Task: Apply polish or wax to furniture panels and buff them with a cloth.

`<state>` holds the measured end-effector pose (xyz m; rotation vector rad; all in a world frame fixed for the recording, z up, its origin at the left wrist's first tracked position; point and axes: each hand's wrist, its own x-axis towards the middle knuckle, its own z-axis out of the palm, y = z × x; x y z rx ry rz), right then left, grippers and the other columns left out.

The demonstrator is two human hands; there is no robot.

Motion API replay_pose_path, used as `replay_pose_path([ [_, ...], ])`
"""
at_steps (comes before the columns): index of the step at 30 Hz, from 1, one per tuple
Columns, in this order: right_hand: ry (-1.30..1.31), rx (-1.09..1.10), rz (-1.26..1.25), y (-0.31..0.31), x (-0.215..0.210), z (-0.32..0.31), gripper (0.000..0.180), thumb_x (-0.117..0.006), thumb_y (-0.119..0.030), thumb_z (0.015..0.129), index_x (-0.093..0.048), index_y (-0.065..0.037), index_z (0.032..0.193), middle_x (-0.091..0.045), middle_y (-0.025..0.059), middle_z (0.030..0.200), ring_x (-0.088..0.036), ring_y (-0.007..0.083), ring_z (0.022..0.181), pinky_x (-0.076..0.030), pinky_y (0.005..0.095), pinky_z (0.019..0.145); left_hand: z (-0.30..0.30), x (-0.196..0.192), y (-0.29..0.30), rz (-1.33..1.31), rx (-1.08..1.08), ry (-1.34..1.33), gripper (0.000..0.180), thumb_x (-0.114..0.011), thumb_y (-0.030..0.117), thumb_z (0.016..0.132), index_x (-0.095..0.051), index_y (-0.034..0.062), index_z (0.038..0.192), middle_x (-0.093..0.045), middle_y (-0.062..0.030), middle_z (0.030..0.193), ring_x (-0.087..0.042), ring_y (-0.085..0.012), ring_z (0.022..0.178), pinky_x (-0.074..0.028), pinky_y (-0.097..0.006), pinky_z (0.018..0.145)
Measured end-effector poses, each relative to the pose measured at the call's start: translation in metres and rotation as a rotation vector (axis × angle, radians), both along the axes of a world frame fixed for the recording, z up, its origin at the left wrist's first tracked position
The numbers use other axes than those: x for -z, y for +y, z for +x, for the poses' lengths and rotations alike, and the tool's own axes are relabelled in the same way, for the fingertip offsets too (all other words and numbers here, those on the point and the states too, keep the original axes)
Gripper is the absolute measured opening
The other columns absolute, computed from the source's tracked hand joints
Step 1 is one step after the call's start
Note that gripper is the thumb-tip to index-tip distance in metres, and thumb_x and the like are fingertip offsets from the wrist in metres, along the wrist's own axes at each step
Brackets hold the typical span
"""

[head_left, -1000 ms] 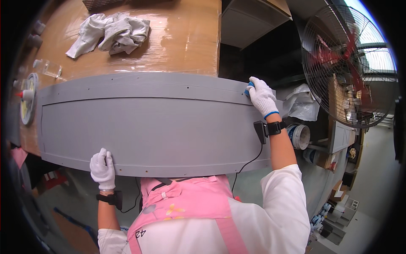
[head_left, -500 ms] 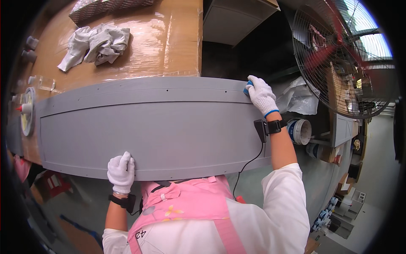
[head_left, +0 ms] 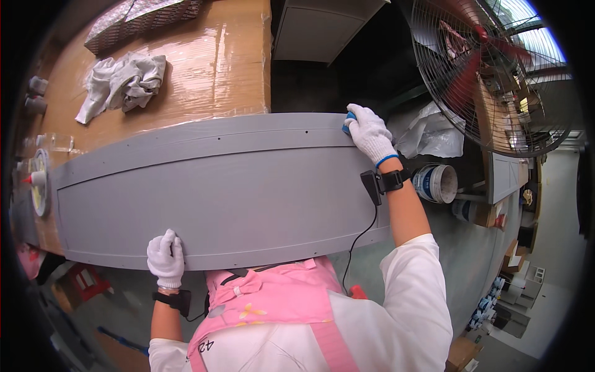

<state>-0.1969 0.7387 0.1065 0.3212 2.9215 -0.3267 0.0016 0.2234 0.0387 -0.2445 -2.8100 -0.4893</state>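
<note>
A long grey panel [head_left: 223, 198] with a raised frame border and small holes lies across in front of me, its far side against the wrapped table. My left hand [head_left: 166, 259], in a white knit glove, grips the near edge left of my body, fingers closed over the border. At the far right corner my right hand [head_left: 370, 133], gloved too, pinches a small blue block [head_left: 349, 122] against the panel's frame. The block's underside is hidden by the fingers.
A crumpled grey-white rag [head_left: 127, 84] and a patterned package [head_left: 139, 25] lie on the film-wrapped table [head_left: 217, 68]. A glue bottle with red tip [head_left: 38, 178] is at the left. A big caged fan [head_left: 486, 74], plastic sheeting [head_left: 434, 133] and a bucket [head_left: 437, 183] stand at the right.
The view has shifted, so most things sit further left. My right hand with the blue block has slid slightly right along the panel's far border. My left hand keeps its grip.
</note>
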Motion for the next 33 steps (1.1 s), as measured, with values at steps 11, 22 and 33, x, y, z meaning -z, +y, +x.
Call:
replay_pose_path([
  [11,0.147,-0.272,-0.054,-0.012,0.016,-0.005,0.031,-0.054,-0.024,0.099,-0.057,-0.01,0.126,-0.065,0.0173,0.113,-0.062,0.0368,0.108,-0.053,0.0486,0.092,0.001,0.0,0.001,-0.023,-0.017,-0.017,0.028,-0.071,0.01,0.083,-0.066,0.0108,0.11,-0.061,-0.0071,0.088,-0.06,-0.0285,0.081,-0.05,-0.042,0.071],
  [22,0.013,-0.101,-0.09,0.006,-0.001,0.001,0.039,-0.052,-0.029,0.098,-0.055,-0.016,0.135,-0.06,0.0157,0.129,-0.058,0.0388,0.118,-0.047,0.0479,0.101,0.001,0.002,0.001,-0.021,-0.026,-0.019,0.026,-0.07,0.01,0.084,-0.066,0.0106,0.11,-0.061,-0.0066,0.089,-0.06,-0.0275,0.082,-0.05,-0.041,0.071],
  [33,0.071,-0.184,-0.131,0.008,0.001,0.004,0.033,-0.052,-0.02,0.099,-0.056,-0.015,0.131,-0.062,0.0157,0.121,-0.061,0.0382,0.11,-0.051,0.0461,0.095,-0.001,-0.001,0.004,-0.024,-0.032,-0.052,0.021,-0.065,0.006,0.087,-0.064,0.007,0.108,-0.062,-0.0096,0.09,-0.06,-0.0295,0.083,-0.05,-0.041,0.074],
])
